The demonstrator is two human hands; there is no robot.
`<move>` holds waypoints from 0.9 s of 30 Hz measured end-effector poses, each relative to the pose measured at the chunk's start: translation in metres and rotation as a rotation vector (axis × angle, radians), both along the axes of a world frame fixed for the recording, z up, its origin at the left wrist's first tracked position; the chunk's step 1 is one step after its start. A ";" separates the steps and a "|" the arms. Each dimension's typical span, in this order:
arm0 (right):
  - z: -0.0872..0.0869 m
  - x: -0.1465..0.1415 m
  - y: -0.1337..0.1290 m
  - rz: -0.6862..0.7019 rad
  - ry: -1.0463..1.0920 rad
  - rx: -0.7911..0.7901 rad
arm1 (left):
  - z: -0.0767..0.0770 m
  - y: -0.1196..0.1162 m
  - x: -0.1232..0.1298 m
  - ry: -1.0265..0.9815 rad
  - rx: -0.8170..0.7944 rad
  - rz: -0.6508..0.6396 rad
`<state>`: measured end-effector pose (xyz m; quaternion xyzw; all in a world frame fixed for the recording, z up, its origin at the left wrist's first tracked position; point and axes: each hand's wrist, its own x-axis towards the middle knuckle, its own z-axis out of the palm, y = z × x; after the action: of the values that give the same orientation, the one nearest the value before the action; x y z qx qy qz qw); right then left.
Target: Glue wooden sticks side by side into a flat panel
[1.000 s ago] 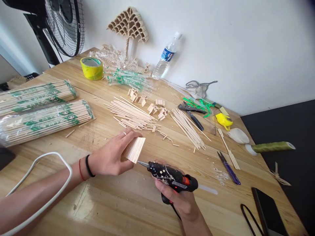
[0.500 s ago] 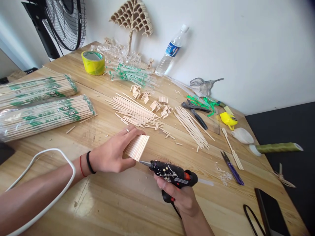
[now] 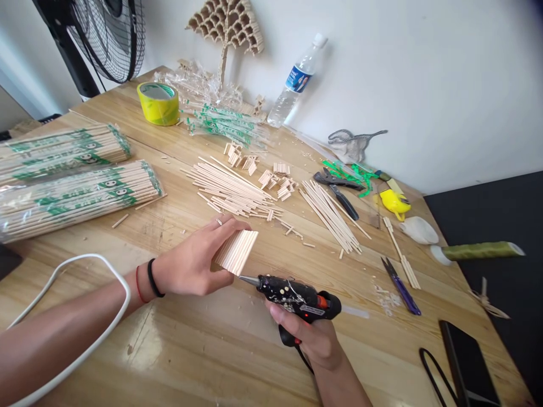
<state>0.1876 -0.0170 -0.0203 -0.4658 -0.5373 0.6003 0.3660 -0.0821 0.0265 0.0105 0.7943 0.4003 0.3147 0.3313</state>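
Between the thumb and fingers of my left hand (image 3: 197,260) is a small panel of wooden sticks (image 3: 238,251) laid side by side, tilted above the table. My right hand (image 3: 311,339) grips a black hot glue gun (image 3: 292,297) with an orange part and dried glue on its body. The gun's metal nozzle meets the panel's lower right corner, near my left thumb. A clear glue stick (image 3: 355,312) pokes out of the gun's back end. Beyond my left hand lies a pile of loose wooden sticks (image 3: 233,189), with small glued stick pieces (image 3: 278,182) beside it.
Packs of sticks (image 3: 85,192) lie at left, below yellow tape (image 3: 158,104). A white cable (image 3: 93,257) crosses my left forearm. Toward the right are more sticks (image 3: 328,217), pliers (image 3: 337,181), purple-handled scissors (image 3: 401,285) and a black phone-like slab (image 3: 469,362). A bottle (image 3: 294,85) stands by the wall.
The view has shifted very slightly. Both hands hold nearly the same pose, with the glue gun's nozzle still at the panel's lower corner.
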 end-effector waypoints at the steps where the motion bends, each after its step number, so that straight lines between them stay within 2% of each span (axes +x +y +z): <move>1: 0.000 0.000 0.000 -0.002 0.001 -0.001 | 0.000 0.000 0.000 0.002 0.001 0.001; 27: 0.003 -0.001 -0.002 -0.062 0.022 -0.029 | 0.004 0.000 0.000 0.009 -0.034 -0.012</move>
<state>0.1862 -0.0186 -0.0173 -0.4808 -0.5099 0.6014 0.3836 -0.0823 0.0265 0.0142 0.7924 0.4025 0.3022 0.3447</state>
